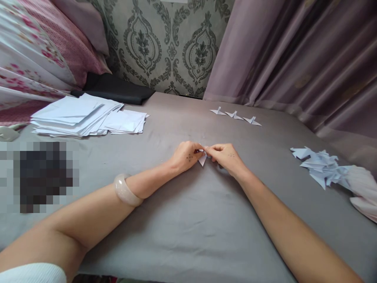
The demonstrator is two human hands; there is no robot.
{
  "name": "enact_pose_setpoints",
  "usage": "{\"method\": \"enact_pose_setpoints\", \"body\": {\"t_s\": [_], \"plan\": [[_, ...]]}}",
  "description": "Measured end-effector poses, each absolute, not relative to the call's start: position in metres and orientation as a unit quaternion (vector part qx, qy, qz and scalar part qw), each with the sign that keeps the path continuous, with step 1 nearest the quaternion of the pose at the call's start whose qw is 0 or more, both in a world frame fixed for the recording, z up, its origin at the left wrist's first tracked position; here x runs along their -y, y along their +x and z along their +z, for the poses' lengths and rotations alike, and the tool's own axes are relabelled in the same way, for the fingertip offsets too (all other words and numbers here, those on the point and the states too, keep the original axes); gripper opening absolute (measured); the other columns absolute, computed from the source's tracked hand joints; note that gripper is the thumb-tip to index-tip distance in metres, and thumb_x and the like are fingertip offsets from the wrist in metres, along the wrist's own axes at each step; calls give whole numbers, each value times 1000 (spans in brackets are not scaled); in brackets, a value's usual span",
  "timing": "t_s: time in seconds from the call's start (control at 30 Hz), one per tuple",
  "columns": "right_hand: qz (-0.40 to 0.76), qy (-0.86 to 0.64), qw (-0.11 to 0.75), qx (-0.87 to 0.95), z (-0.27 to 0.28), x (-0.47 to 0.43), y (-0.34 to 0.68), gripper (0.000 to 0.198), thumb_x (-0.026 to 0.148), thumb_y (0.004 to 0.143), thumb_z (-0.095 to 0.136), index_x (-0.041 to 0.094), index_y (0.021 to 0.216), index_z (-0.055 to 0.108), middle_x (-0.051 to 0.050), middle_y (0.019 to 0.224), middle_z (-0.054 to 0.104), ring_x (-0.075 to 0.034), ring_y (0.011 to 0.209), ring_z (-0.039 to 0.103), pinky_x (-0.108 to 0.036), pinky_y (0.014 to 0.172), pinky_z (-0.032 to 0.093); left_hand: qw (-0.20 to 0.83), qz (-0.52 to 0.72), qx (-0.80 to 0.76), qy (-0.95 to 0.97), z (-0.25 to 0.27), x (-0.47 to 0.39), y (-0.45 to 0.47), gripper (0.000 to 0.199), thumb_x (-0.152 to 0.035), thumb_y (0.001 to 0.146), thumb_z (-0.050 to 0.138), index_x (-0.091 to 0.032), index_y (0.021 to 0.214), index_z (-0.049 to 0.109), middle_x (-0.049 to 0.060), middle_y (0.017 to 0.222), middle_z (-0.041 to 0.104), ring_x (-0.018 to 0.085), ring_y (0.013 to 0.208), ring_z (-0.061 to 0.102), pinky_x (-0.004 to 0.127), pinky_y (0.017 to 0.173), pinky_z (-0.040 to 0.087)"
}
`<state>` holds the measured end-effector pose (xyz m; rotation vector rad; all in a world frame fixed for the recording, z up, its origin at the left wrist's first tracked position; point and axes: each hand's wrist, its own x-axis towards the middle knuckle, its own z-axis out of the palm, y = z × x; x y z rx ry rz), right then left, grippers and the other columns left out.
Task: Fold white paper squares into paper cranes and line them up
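Between my two hands, just above the middle of the grey-covered surface, is a small folded white paper piece [202,160], one pointed corner of it showing below my fingers. My left hand [188,156] pinches it from the left, thumb and fingertips together. From the right, my right hand [225,156] pinches the same piece, its fingertips meeting those of the left. The fingers cover most of the paper, so its full shape is hidden. Beyond my hands, a short row of three folded paper birds [235,115] lies on the cloth.
A stack of white paper sheets [73,114] lies at the back left, with smaller sheets [125,121] beside it. Behind them is a black folded item [118,88]. A heap of folded papers [324,167] sits at the right, near pale fabric [363,184]. Curtains [282,51] border the right.
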<state>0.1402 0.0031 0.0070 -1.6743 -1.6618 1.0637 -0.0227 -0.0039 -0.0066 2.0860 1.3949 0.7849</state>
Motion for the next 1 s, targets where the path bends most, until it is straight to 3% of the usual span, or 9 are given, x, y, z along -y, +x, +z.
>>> {"method": "enact_pose_setpoints", "body": {"t_s": [0.13,0.3,0.53,1.0], "plan": [[469,-615,274,571,10,-4,140,24,40,68,67,17,64,62,3,54,46,-6,46,34,-20,39,20,260,285,-510,769,-8,3,-23,26,-23,81,53,-18,94,75,3,72,69,13,64,57,22,63,40],[545,-582,267,542,10,-5,143,30,41,69,68,17,60,52,6,52,37,-3,43,23,-19,38,13,257,283,-512,769,-8,2,-23,25,-26,83,55,-18,95,75,3,74,70,14,65,57,23,64,40],[504,-573,255,594,5,-7,149,33,47,70,68,15,70,61,6,55,42,-4,46,30,-18,40,18,254,285,-505,774,-9,1,-24,24,-28,84,54,-18,92,75,3,75,70,12,63,56,22,62,40],[574,-589,251,510,11,-14,151,18,24,67,69,15,60,56,2,56,49,-2,40,31,-18,33,12,266,306,-512,757,-8,2,-22,26,-31,83,54,-18,89,76,2,68,68,12,59,52,22,58,38]]}}
